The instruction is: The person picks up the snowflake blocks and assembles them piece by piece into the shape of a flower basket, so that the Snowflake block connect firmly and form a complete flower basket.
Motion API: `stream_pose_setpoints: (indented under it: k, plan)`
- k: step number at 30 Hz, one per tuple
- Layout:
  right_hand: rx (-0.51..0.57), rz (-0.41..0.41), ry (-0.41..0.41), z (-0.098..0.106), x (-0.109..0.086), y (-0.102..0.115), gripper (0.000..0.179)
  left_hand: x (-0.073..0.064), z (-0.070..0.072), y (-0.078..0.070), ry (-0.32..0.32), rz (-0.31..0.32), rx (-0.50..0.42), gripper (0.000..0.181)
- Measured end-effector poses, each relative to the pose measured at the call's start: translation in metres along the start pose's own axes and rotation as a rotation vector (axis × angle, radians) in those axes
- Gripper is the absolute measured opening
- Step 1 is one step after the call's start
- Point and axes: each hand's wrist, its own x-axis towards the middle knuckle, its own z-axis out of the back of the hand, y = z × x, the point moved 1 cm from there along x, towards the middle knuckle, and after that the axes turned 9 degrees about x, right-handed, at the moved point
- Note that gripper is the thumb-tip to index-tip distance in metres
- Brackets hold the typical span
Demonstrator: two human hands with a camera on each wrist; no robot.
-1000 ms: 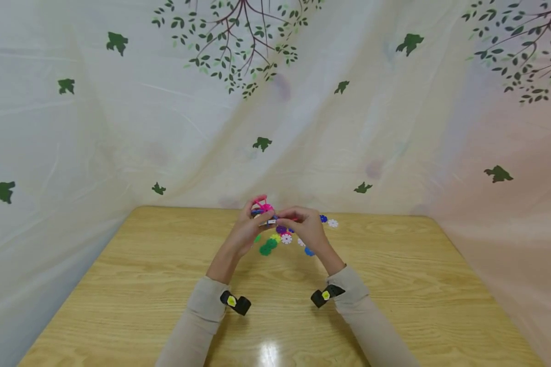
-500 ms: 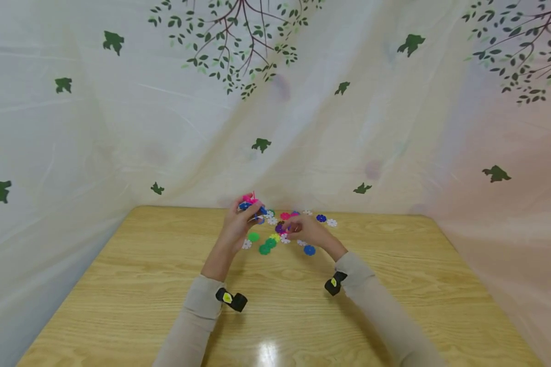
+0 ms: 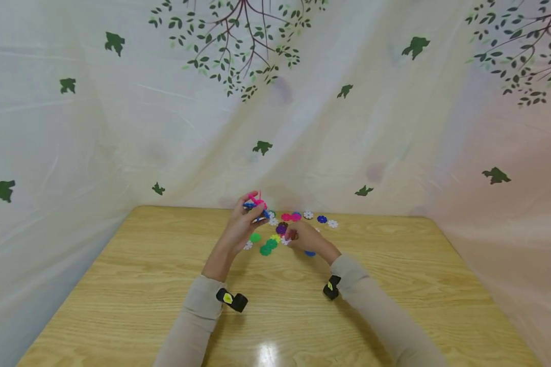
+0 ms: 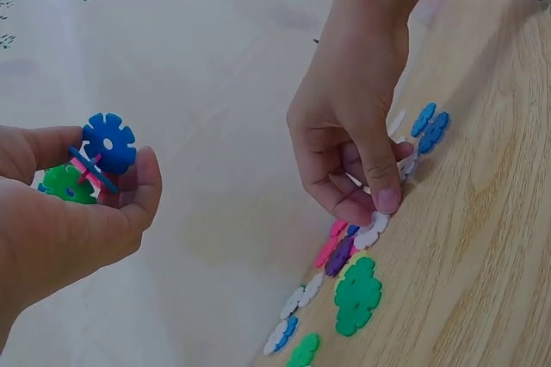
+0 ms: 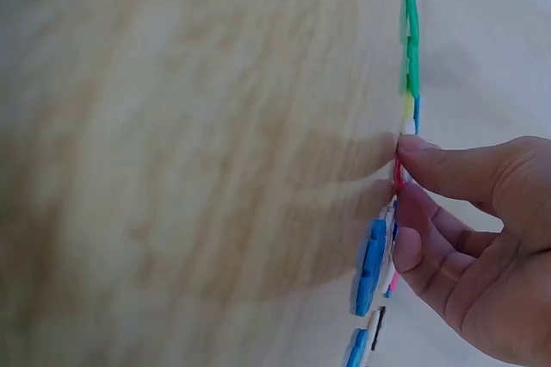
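My left hand (image 3: 239, 224) is raised over the back of the table and holds a small build of interlocking flower-shaped discs (image 4: 109, 143). Blue, pink and green discs show in it, slotted together at angles. Lower down, my right hand (image 3: 308, 238) reaches to the loose discs on the tabletop. Its thumb and finger pinch around a flower-shaped disc; a red edge (image 5: 398, 173) shows between the fingertips in the right wrist view. A white disc (image 4: 372, 229) lies right at those fingertips in the left wrist view.
Loose discs are scattered around on the wooden table (image 3: 275, 295): green discs (image 3: 268, 246), a purple one (image 3: 281, 230), pink ones (image 3: 291, 217), a dark blue one (image 3: 322, 219) and several white. A printed cloth (image 3: 202, 153) hangs behind the table.
My hands were together at the build one second ago. Since then my right hand has drawn away and gone down to the loose discs; my left hand has shifted slightly left with the build.
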Motion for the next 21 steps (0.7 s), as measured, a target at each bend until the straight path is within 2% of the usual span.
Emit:
stream_pose_setpoints:
  k: [6, 11, 13, 17, 21]
  plan:
    - [0.005, 0.021, 0.02, 0.0, -0.001, 0.001, 0.026, 0.0, 0.003, 0.0, 0.038, -0.023, 0.045, 0.051]
    - [0.024, -0.021, 0.024, 0.003, -0.001, 0.001, 0.019, 0.0, 0.003, 0.001, 0.057, -0.025, 0.05, 0.053]
    - [0.064, -0.031, 0.015, 0.004, -0.002, 0.002, 0.018, 0.0, 0.003, 0.002, 0.065, -0.023, 0.046, 0.053]
    - [0.155, 0.001, -0.043, 0.009, -0.005, 0.004, 0.011, 0.001, 0.002, 0.004, 0.089, -0.023, 0.064, 0.054]
    - [0.235, 0.07, -0.167, 0.015, -0.008, 0.01, 0.009, 0.0, 0.002, 0.006, 0.1, -0.025, 0.126, 0.055]
